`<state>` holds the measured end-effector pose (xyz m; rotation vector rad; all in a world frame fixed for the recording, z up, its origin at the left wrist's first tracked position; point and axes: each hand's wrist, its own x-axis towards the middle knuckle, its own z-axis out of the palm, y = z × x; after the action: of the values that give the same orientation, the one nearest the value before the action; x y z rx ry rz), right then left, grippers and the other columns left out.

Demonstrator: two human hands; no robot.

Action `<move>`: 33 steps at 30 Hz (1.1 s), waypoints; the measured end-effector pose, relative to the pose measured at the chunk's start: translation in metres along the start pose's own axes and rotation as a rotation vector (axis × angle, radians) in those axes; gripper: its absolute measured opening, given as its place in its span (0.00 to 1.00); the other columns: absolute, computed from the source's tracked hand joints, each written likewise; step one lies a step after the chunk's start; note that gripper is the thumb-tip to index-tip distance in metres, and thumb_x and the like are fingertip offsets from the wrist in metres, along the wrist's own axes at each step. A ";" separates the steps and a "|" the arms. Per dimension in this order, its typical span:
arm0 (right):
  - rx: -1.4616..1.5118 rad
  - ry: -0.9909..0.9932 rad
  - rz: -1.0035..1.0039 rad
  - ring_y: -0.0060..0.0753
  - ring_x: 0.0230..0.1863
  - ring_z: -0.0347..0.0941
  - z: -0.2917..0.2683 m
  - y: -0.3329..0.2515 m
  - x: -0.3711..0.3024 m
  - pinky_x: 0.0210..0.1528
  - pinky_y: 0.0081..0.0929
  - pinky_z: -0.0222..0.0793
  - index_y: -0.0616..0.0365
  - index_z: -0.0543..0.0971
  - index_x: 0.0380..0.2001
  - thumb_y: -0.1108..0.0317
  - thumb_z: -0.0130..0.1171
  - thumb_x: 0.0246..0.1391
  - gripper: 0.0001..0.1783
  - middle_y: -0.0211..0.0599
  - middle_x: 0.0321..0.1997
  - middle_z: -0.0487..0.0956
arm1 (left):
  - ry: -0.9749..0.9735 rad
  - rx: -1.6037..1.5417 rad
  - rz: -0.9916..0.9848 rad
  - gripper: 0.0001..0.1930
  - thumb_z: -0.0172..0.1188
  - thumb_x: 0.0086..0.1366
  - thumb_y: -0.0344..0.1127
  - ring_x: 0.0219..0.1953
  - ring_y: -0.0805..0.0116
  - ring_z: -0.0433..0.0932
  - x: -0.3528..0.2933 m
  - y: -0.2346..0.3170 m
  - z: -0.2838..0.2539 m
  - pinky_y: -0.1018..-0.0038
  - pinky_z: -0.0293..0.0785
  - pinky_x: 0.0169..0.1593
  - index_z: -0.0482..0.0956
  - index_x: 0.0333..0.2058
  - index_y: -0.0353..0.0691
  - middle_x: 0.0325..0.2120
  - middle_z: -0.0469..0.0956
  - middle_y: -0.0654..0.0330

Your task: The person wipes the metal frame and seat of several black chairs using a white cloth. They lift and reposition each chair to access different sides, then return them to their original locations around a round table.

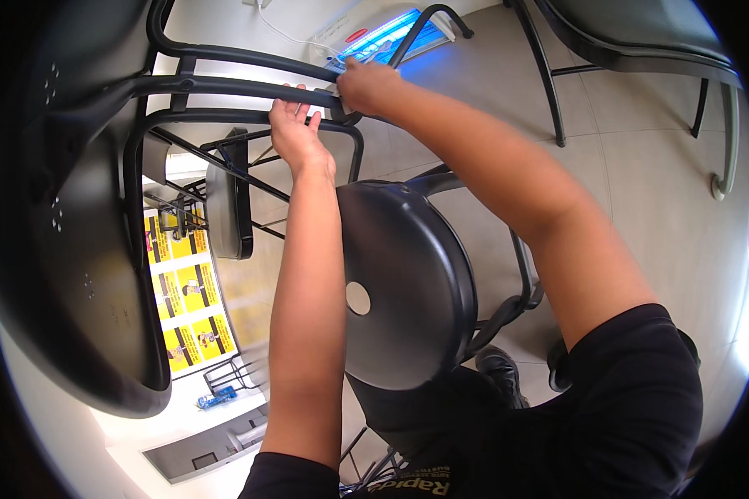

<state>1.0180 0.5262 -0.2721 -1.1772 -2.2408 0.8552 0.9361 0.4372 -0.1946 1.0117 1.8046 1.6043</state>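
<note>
The big black chair (75,249) tipped up at the frame's left could swing down onto the stool (408,283) at centre if the left hand (295,133) and right hand (366,87), both closed around its upper-centre leg tube (241,87), slip.

Left hand (295,133) gripping, right hand (366,86) apparently closed

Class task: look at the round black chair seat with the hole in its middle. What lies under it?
Under the round seat, curved black legs, grey floor tiles and a black shoe show. The floor directly beneath is covered by the seat.
</note>
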 end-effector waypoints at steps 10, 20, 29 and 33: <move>0.054 -0.093 -0.164 0.49 0.50 0.84 -0.025 0.012 0.029 0.50 0.46 0.80 0.50 0.88 0.45 0.60 0.60 0.58 0.15 0.44 0.47 0.87 | 0.008 0.027 -0.025 0.29 0.40 0.75 0.52 0.61 0.62 0.73 -0.004 0.002 0.005 0.60 0.62 0.64 0.71 0.64 0.40 0.59 0.78 0.55; 0.159 -0.070 0.071 0.49 0.58 0.80 0.004 0.028 -0.015 0.57 0.51 0.75 0.46 0.87 0.50 0.60 0.57 0.60 0.18 0.42 0.55 0.84 | -0.038 0.061 -0.006 0.27 0.38 0.77 0.49 0.63 0.58 0.70 0.006 -0.004 -0.005 0.56 0.63 0.64 0.69 0.65 0.42 0.59 0.77 0.53; 0.064 -0.192 0.074 0.53 0.59 0.78 -0.002 0.040 -0.058 0.61 0.46 0.74 0.47 0.83 0.55 0.54 0.51 0.67 0.20 0.51 0.60 0.80 | -0.048 0.052 -0.021 0.27 0.42 0.76 0.50 0.62 0.57 0.71 0.002 -0.007 -0.006 0.57 0.65 0.62 0.68 0.64 0.40 0.60 0.75 0.52; -0.006 -0.012 0.236 0.50 0.63 0.76 0.055 0.031 -0.062 0.62 0.45 0.73 0.48 0.70 0.65 0.56 0.51 0.68 0.25 0.51 0.60 0.79 | -0.150 0.308 -0.201 0.30 0.56 0.70 0.54 0.58 0.58 0.75 0.016 -0.024 0.000 0.56 0.73 0.56 0.70 0.62 0.39 0.60 0.70 0.54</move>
<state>1.0319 0.4705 -0.3395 -1.4641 -2.1429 0.9477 0.9224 0.4500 -0.2164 1.0146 2.0156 1.1243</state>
